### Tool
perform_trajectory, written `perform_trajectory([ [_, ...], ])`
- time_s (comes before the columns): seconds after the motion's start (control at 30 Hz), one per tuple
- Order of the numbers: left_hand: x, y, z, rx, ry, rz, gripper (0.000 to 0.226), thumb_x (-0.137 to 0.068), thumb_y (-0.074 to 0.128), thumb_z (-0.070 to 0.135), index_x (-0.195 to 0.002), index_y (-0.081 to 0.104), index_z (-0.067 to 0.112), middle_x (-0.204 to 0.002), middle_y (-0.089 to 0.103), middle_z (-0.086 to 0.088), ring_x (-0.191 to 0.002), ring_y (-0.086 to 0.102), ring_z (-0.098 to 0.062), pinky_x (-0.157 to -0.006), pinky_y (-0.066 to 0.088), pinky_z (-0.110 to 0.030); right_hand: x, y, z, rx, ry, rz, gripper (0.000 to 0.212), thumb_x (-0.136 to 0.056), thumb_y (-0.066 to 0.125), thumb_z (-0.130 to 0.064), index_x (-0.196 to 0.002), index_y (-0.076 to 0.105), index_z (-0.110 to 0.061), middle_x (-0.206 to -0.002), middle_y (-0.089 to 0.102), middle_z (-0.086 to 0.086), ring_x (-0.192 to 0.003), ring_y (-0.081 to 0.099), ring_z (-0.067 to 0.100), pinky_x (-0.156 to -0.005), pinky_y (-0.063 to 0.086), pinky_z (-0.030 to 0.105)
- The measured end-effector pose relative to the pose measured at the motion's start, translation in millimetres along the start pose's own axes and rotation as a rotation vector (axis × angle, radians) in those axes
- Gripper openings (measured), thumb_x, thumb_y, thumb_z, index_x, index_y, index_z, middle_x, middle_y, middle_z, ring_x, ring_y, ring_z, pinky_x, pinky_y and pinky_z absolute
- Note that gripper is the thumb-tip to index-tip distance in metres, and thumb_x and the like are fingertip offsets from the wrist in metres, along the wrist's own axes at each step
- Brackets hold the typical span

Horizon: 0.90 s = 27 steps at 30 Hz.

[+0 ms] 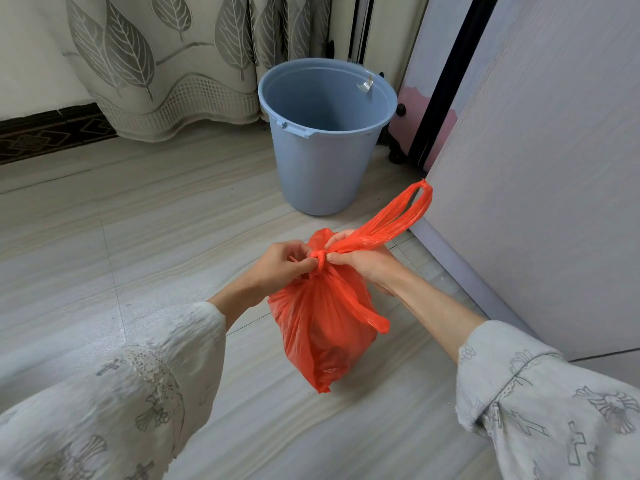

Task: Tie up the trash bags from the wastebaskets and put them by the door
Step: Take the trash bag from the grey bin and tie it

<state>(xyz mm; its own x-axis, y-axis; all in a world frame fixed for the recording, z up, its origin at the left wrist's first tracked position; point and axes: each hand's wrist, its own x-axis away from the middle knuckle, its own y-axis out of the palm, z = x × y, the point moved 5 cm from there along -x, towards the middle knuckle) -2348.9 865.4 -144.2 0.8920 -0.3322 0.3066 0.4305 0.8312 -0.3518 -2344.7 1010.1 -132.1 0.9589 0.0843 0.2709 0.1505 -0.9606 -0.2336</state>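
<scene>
Floor (145,216) is pale tile with a streaky wood-grain look, thin grout lines, a few dark specks. Curtain (166,64) hangs at the back left, cream with a grey leaf print and a netted scalloped hem touching the floor. Dark patterned baseboard strip (45,133) runs under a white wall (31,57) at far left. Big pale grey cabinet panel (554,168) fills the right side, its base meeting the floor. Behind it, a black frame edge (446,84) and a pink suitcase (408,109) on small black wheels. Light is soft, even daylight.
</scene>
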Motion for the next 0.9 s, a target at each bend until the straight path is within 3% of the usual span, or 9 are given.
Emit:
perform_trajectory([
  [0.13, -0.5, -4.5, 14.4, -0.671, 0.266, 0.147, 0.039, -0.065, 0.043, 0.043, -0.083, 0.062, 0.015, -0.085, 0.056, 0.004, -0.075, 0.05, -0.013, -0.077, 0.033, -0.032, -6.0, -2.4, 6.2, 0.145, 0.003, 0.016, 0.015, -0.076, 0.071, -0.007, -0.091, 0.071, -0.006, -0.077, 0.065, -0.008, -0.063, 0.056, -0.014, -0.064, 0.04, 0.004],
  [0.27, 3.4, -5.9, 23.4, -0.888, 0.464, 0.154, 0.043, -0.062, 0.029, 0.044, -0.074, 0.059, 0.014, -0.079, 0.06, -0.003, -0.079, 0.056, -0.025, -0.072, 0.028, -0.033, -10.3, -8.1, 15.9, 0.111, 0.076, 0.11, 0.03, -0.074, 0.075, -0.016, -0.098, 0.069, 0.001, -0.093, 0.069, 0.004, -0.08, 0.06, 0.008, -0.063, 0.043, 0.008],
  [0.37, 3.0, -2.1, 29.1, -0.93, 0.536, 0.158, 0.035, -0.066, 0.027, 0.041, -0.068, 0.051, 0.016, -0.074, 0.058, -0.006, -0.079, 0.055, -0.028, -0.071, 0.025, -0.032, -15.7, -12.0, 16.0, 0.018, 0.152, 0.147, 0.028, -0.074, 0.074, -0.019, -0.096, 0.07, -0.002, -0.093, 0.069, 0.006, -0.083, 0.062, 0.014, -0.067, 0.047, 0.018],
  [0.47, 3.5, 0.6, 35.6, -0.923, 0.533, 0.107, 0.039, -0.063, 0.018, 0.044, -0.067, 0.046, 0.017, -0.078, 0.057, -0.005, -0.085, 0.053, -0.027, -0.073, 0.024, -0.032, -20.5, -18.0, 15.5, -0.006, 0.203, 0.199, 0.006, -0.074, 0.074, -0.018, -0.076, 0.07, -0.015, -0.079, 0.069, -0.001, -0.075, 0.063, 0.011, -0.069, 0.047, 0.025],
  [0.57, 4.7, 7.9, 39.1, -0.858, 0.511, 0.02, 0.038, -0.06, 0.016, 0.046, -0.066, 0.041, 0.018, -0.073, 0.048, 0.002, -0.084, 0.052, -0.025, -0.071, 0.023, -0.03, -20.3, -29.0, 22.8, -0.077, 0.262, 0.277, 0.015, -0.073, 0.074, -0.012, -0.066, 0.063, -0.018, -0.07, 0.063, -0.003, -0.068, 0.06, 0.013, -0.066, 0.049, 0.028],
  [0.7, 7.0, 25.4, 44.6, -0.766, 0.452, -0.118, 0.017, -0.066, 0.033, 0.033, -0.057, 0.029, 0.019, -0.06, 0.036, 0.004, -0.07, 0.038, -0.027, -0.065, 0.025, -0.028, -16.3, -47.5, 28.9, -0.085, 0.314, 0.41, 0.02, -0.07, 0.077, -0.009, -0.062, 0.061, -0.018, -0.075, 0.065, 0.001, -0.077, 0.062, 0.018, -0.084, 0.052, 0.031],
  [0.83, 12.9, 37.5, 53.9, -0.67, 0.475, -0.2, 0.021, -0.067, 0.038, 0.025, -0.054, 0.022, 0.022, -0.056, 0.031, 0.008, -0.065, 0.031, -0.018, -0.059, 0.022, -0.024, -14.4, -62.6, 29.2, -0.026, 0.345, 0.461, 0.01, -0.069, 0.077, -0.012, -0.076, 0.071, -0.009, -0.083, 0.067, 0.006, -0.082, 0.064, 0.02, -0.089, 0.053, 0.035],
  [0.9, 12.2, 39.5, 54.1, -0.671, 0.463, -0.211, 0.024, -0.07, 0.041, 0.023, -0.054, 0.023, 0.022, -0.056, 0.032, 0.007, -0.065, 0.032, -0.018, -0.059, 0.022, -0.025, -12.6, -69.0, 31.0, -0.006, 0.355, 0.463, 0.009, -0.069, 0.078, -0.014, -0.069, 0.069, -0.012, -0.084, 0.067, 0.006, -0.085, 0.065, 0.021, -0.09, 0.053, 0.036],
])
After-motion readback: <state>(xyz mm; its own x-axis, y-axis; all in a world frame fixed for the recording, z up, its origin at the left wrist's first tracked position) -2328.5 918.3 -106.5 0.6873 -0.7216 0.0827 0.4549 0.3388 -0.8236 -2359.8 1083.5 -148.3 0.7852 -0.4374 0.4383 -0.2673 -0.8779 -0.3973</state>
